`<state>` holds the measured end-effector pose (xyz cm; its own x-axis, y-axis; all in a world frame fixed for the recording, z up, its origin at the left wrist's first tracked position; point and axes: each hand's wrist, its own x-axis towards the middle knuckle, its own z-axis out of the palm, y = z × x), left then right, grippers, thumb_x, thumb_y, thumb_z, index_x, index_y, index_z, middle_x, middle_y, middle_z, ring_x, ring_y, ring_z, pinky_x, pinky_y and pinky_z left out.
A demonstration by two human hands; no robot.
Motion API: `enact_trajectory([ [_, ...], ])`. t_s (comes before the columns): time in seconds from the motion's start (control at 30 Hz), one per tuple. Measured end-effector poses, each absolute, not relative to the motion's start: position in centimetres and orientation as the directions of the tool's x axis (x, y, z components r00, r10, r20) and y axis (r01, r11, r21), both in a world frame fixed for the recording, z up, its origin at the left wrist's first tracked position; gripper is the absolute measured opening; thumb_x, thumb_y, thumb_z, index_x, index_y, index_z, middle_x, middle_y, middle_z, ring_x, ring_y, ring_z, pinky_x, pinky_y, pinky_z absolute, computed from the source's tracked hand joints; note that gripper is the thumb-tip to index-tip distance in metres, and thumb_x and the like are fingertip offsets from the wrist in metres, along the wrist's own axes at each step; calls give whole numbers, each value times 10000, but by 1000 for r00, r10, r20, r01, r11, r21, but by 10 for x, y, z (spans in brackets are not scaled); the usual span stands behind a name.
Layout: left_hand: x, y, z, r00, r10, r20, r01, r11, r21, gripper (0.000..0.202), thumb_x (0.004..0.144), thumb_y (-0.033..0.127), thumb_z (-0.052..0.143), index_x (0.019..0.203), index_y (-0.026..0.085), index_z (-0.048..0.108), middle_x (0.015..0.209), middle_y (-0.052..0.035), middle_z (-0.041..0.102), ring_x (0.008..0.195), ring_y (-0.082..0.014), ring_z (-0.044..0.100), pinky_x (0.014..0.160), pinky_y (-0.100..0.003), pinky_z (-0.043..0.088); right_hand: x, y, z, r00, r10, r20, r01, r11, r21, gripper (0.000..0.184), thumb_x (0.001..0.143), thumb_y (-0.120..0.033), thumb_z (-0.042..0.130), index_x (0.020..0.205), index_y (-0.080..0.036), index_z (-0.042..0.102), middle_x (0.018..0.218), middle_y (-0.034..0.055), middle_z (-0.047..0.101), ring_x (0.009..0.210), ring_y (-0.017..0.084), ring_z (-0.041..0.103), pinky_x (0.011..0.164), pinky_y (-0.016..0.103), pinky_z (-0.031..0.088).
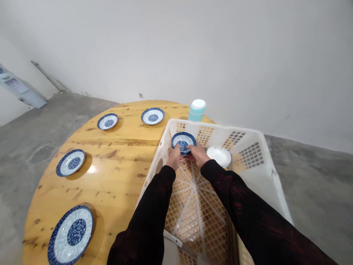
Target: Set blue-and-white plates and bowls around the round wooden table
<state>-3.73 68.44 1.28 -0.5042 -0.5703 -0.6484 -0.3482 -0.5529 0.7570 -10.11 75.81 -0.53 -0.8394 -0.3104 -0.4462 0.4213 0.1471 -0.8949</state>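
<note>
A small stack of blue-and-white plates [184, 139] is inside the white plastic basket [213, 127], near its far left corner. My left hand [174, 157] grips the near left edge of the stack, thumb on top and fingers beneath. On the near right edge, my right hand [199, 154] holds the same stack in the same way. Whether the stack rests on the basket floor or is lifted, I cannot tell. To the right of my right hand lies a white dish [220, 156], partly hidden by my wrist.
Single blue-and-white plates lie around the round wooden table [116, 176], such as a far plate [152, 116] and a near plate [71, 235]. A turquoise container with a white lid [197, 109] stands behind the basket. A white-handled utensil [173, 238] lies in the basket's near part.
</note>
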Motion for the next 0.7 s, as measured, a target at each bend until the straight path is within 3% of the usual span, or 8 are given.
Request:
enact_trajectory([
  [0.23,-29,689,17,-520,-573,-633,-336,-544,769,504,895,250,582,1364,118,457,1102,-165,682,791,-209,686,721,-321,571,-88,756,-1,-812,-252,-526,511,130,-850,282,642,-41,589,874,-201,590,621,-10,621,472,152,594,425,243,522],
  [0.4,-8,704,54,-564,-589,-580,-274,-529,803,482,835,142,589,1309,150,497,1162,-148,667,864,-203,682,699,-279,567,-72,774,26,-856,-251,-451,454,52,-890,280,588,-44,601,814,-207,575,658,-15,648,520,150,617,445,243,546],
  [0.53,19,717,98,-668,-601,-438,-151,-467,871,373,840,182,616,1204,166,535,1128,-112,668,890,-188,662,707,-273,567,-49,797,76,-890,-313,-332,368,-61,-928,321,561,-84,634,862,-195,621,751,-4,700,607,165,654,507,273,590],
  [0.7,85,733,160,-838,-491,-239,-35,-388,921,243,811,325,708,957,168,593,856,-37,643,765,-152,621,708,-275,537,1,836,145,-917,-365,-162,201,-71,-977,283,537,-162,721,811,-205,670,793,-14,721,667,153,655,602,258,591],
])
